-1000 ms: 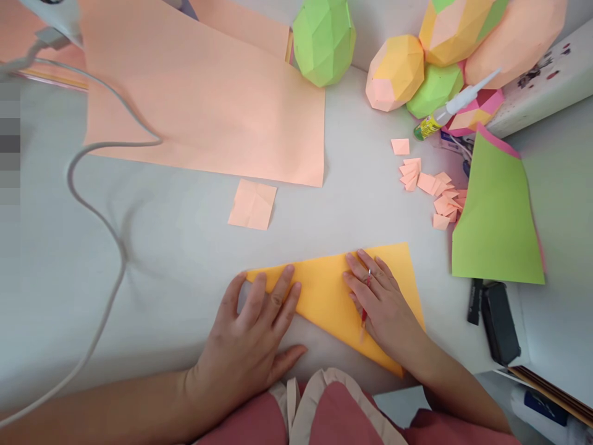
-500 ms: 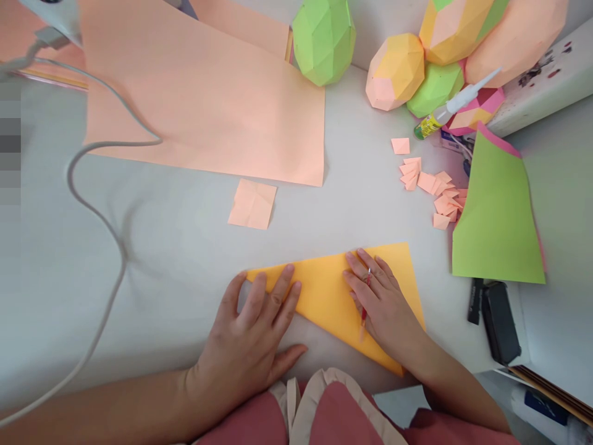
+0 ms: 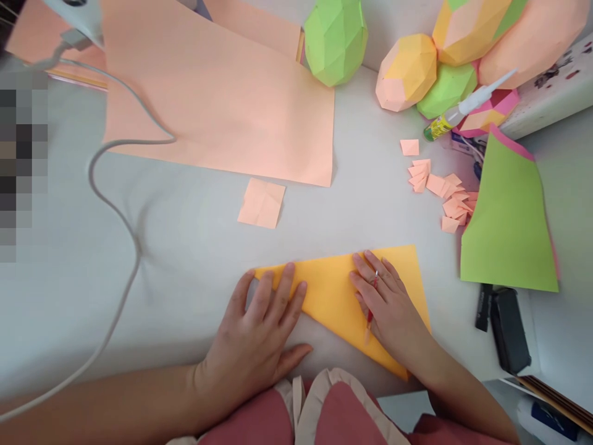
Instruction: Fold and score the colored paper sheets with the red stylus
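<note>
Folded yellow-orange paper (image 3: pixel 324 290) lies on the table in front of me, narrowing to a point at its left. My left hand (image 3: pixel 259 334) rests on that narrow end, fingers spread and thumb held out over the table. On the wider right part lies my right hand (image 3: pixel 386 303), fingertips pressed down near the paper's far edge. A slim red pen-like tool (image 3: pixel 369 316) is tucked between its fingers, with a silvery end above and a pale end below; its exact kind is unclear.
Beyond the hands lie a creased peach square (image 3: pixel 262 203) and a large peach sheet (image 3: pixel 222 105). Small folded peach pieces (image 3: pixel 456 204), a glue bottle (image 3: pixel 449 120), faceted paper shapes (image 3: pixel 336 43), green paper (image 3: pixel 509 228) and a black case (image 3: pixel 510 330) stand rightward. A white cable (image 3: pixel 134 241) runs left.
The whole view has shifted slightly, so everything appears a little farther right. Both hands keep their places on the yellow paper.
</note>
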Demonstrator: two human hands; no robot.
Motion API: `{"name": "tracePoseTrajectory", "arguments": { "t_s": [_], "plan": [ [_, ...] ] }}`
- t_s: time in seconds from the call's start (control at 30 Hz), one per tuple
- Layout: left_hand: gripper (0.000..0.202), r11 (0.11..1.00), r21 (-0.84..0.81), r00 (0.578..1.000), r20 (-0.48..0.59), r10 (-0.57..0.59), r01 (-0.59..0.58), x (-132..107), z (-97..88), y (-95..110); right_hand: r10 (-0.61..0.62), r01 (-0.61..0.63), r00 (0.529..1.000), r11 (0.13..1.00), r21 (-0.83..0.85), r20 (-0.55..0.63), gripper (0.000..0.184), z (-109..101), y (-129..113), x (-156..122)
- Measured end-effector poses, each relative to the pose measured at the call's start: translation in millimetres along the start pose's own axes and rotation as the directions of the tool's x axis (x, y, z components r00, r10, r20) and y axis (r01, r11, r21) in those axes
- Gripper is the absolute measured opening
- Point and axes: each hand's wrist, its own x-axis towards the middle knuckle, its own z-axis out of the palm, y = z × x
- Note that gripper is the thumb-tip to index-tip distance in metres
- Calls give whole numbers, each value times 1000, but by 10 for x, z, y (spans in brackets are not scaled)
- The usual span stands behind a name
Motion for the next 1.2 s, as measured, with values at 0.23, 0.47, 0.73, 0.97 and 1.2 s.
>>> {"name": "tracePoseTrajectory", "arguments": {
  "t_s": [0.23,0.47,0.73,0.97,1.2],
  "plan": [
    [85,997,72,997,-76,-30,35,-25,-2,37,-19,18,999,999,-41,-40,47,11,7,19],
    [91,983,160,996,-34,-87,92,-7,-85,56,-44,39,995,998,-56,-89,44,28,22,40],
    [101,975,213,998,14,-67,62,-43,-95,58,-66,57,992,995,-87,-105,39,45,52,48],
    [100,934,358,994,106,-31,-8,-8,-186,17,-80,66,993,988,-140,-92,34,53,70,39],
    [85,908,412,991,71,-114,75,59,-222,-64,-135,106,982,973,-206,-131,26,53,63,64]
  ]
}}
